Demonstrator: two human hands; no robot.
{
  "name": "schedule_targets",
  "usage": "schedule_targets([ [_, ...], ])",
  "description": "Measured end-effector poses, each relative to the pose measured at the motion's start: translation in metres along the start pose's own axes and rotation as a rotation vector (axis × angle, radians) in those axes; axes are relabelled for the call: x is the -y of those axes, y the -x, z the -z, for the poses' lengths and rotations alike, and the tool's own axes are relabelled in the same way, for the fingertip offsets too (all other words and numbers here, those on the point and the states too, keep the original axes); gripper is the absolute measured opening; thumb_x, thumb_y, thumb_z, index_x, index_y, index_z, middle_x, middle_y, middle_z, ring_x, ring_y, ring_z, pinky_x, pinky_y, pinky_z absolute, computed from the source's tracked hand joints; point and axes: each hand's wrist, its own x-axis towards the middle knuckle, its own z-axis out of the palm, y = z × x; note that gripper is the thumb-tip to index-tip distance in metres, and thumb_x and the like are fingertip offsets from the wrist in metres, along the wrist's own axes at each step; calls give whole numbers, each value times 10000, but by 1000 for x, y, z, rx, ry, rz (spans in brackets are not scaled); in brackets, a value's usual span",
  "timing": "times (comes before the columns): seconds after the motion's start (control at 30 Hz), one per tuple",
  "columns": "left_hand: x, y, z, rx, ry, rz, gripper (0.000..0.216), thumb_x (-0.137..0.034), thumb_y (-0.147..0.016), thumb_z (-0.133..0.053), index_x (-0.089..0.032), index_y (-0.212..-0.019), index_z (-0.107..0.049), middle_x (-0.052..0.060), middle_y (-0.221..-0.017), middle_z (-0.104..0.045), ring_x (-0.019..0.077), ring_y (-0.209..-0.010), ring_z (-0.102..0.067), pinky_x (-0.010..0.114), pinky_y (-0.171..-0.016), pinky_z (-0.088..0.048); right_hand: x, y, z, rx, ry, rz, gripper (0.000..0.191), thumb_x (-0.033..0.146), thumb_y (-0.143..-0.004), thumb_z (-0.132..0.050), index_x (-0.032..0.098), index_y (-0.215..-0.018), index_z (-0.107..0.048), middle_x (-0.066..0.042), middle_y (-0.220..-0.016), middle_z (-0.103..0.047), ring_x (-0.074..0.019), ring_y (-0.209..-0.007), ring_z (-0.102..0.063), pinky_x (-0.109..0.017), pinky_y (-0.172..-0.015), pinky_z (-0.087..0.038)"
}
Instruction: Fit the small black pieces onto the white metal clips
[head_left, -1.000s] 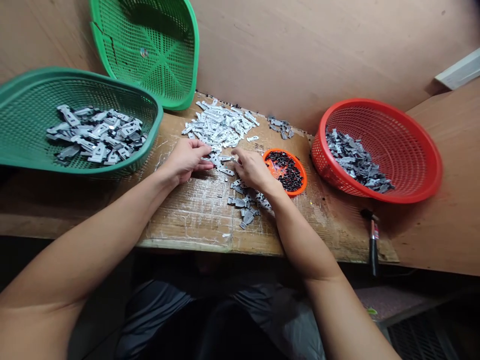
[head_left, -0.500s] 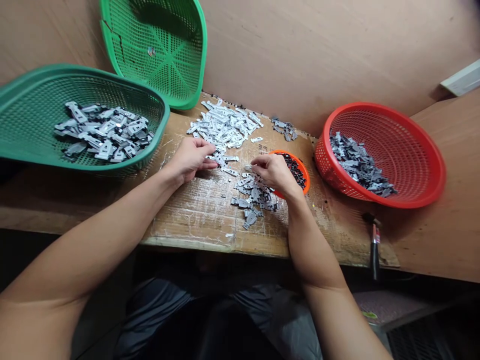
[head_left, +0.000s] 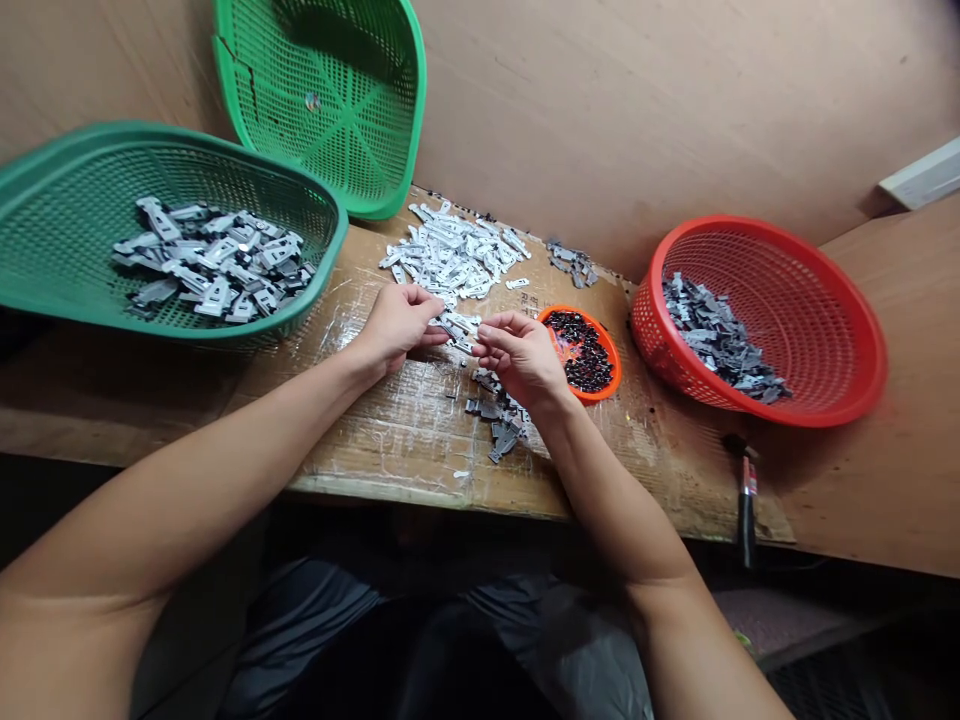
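My left hand [head_left: 401,325] is closed, thumb and finger pinching a small flat silver metal part [head_left: 459,323]. Opposite it, my right hand [head_left: 525,360] has its fingertips closed at the right end of the metal pieces; exactly what it grips is partly hidden. Beyond both hands spreads a pile of light silver metal parts [head_left: 457,250]. Partly under my right hand lies a smaller heap of grey metal parts [head_left: 506,432]. Beside that hand stands a shallow orange bowl [head_left: 616,375] of tiny black pieces [head_left: 589,355].
A dark green basket [head_left: 341,235] of assembled-looking metal parts stands left. A bright green basket [head_left: 417,100] leans on the wall behind. At right are a red basket [head_left: 840,330] of grey parts and a black-handled brush [head_left: 745,515]. Few grey parts [head_left: 574,262] lie near the wall.
My right hand has moved left, away from the orange bowl, and meets my left hand. My left hand has shifted slightly right. More of the bowl shows.
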Motion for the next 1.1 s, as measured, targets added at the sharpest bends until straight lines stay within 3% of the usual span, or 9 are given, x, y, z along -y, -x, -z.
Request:
schedule_targets([
  [0.2, -4, 7, -6, -14, -13, 22, 245, -65, -903, -763, -173, -722, -637, 8, -757, -641, 108, -561, -677, 277, -632, -662, -11, -3, -5, -37, -83, -4, 302, 271, -718, -968, 202, -860, -710, 10, -733, -745, -126, -635, -734, -234, -594, -626],
  [0.47, -2, 7, -8, -18, -25, 12, 244, -100, -896, -786, -184, -738, -619, -1, -775, -646, 101, -582, -673, 272, -666, -670, -15, -2, -9, -54, -55, 5, 322, 318, -759, -966, 212, -887, -690, 21, -742, -743, -130, -665, -748, -248, -641, -652],
  [0.73, -2, 6, -5, 19, 13, 21, 268, -101, -885, -820, -189, -732, -617, 8, -792, -646, 109, -593, -679, 316, -701, -678, -17, -3, -7, -82, -15, -22, 412, 344, -709, -1003, 204, -877, -653, 26, -703, -712, -115, -575, -697, -234, -553, -609],
  [0.93, -1, 7, -4, 48, -4, -1, 275, -156, -869, -861, -193, -739, -621, 5, -776, -636, 111, -599, -677, 303, -685, -662, -16, -4, -3, 65, 44, -138, 409, 433, -733, -983, 189, -902, -703, 35, -669, -685, -91, -540, -637, -200, -495, -546],
  [1.1, 0, 10, -5, 100, -17, -9, 242, -165, -883, -846, -195, -771, -634, 14, -773, -653, 121, -623, -685, 297, -680, -638, -16, -6, 1, 162, 92, -125, 441, 526, -777, -950, 208, -818, -646, 36, -659, -673, -82, -515, -604, -193, -464, -498],
])
